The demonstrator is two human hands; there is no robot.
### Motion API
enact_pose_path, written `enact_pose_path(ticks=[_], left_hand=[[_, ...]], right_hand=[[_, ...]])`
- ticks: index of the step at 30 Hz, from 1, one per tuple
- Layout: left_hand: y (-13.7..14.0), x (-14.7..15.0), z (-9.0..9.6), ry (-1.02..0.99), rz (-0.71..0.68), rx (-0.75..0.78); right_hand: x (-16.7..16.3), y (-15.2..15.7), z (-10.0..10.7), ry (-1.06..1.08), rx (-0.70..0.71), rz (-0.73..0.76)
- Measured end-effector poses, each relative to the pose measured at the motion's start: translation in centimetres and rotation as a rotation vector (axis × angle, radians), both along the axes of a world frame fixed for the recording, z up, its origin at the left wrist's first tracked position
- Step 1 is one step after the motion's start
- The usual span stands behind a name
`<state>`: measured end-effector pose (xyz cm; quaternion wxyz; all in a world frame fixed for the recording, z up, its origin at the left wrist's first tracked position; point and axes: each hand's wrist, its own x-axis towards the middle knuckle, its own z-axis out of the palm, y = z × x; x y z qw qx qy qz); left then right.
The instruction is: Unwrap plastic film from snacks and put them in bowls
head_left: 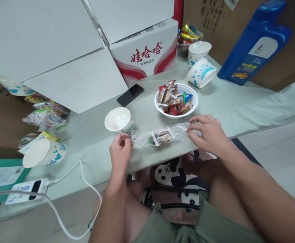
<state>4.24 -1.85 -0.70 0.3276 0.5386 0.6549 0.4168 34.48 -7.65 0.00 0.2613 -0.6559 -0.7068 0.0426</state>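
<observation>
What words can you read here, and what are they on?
"娃哈哈®": red-and-white box
"饮用纯净水": same box, underneath
Too small or blurred to read: snack packet, blue bottle, right cardboard box, left cardboard box, green box, white device.

From here I can't make out the tiny label print on the snack (162,136) in its clear wrapper (140,139). Heaped packets (175,99) hide most of the white bowl (176,116) inside, and my left edge cuts off the green box (2,164) and pale cable (74,237).
</observation>
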Motion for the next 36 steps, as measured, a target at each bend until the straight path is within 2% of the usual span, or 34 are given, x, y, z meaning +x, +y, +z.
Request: enact_pose_path(ticks=[1,3,6,9,12,16,19,22,27,31,36], left_hand=[[-0.2,0.1,0.1,0.032,-0.008,0.065],[-0.4,0.5,0.3,0.082,-0.093,0.178],[-0.6,1.3,0.4,0.169,-0.278,0.206],[-0.7,1.9,0.4,0.159,-0.352,0.095],[-0.7,2.0,0.6,0.056,-0.28,0.01],[-0.4,1.4,0.9,-0.086,-0.131,-0.025],[-0.1,1.1,0.9,-0.133,-0.079,-0.031],[-0.3,1.2,0.7,-0.187,-0.08,-0.03],[-1.0,1.7,0.4,-0.27,-0.125,0.029],[-0.8,1.5,0.5,-0.361,0.01,0.079],[-0.3,1.1,1.1,-0.457,0.172,0.039]], right_hand=[[-0.5,0.0,0.3,0.031,0.08,0.003],[-2.1,0.1,0.6,0.083,0.178,0.105],[-4.5,0.5,0.5,0.039,0.113,0.314],[-5.8,1.0,0.1,-0.076,0.012,0.333],[-5.4,0.9,0.1,-0.093,0.03,0.343],[-4.2,-0.1,0.3,-0.009,0.1,0.369],[-4.3,-0.3,-0.1,0.058,0.105,0.377],[-5.7,0.6,-0.7,0.055,0.06,0.415],[-7.8,2.2,-0.6,-0.084,-0.095,0.434],[-7.0,2.1,-0.5,-0.107,-0.121,0.434],[-4.9,0.0,0.0,-0.026,-0.064,0.44]])
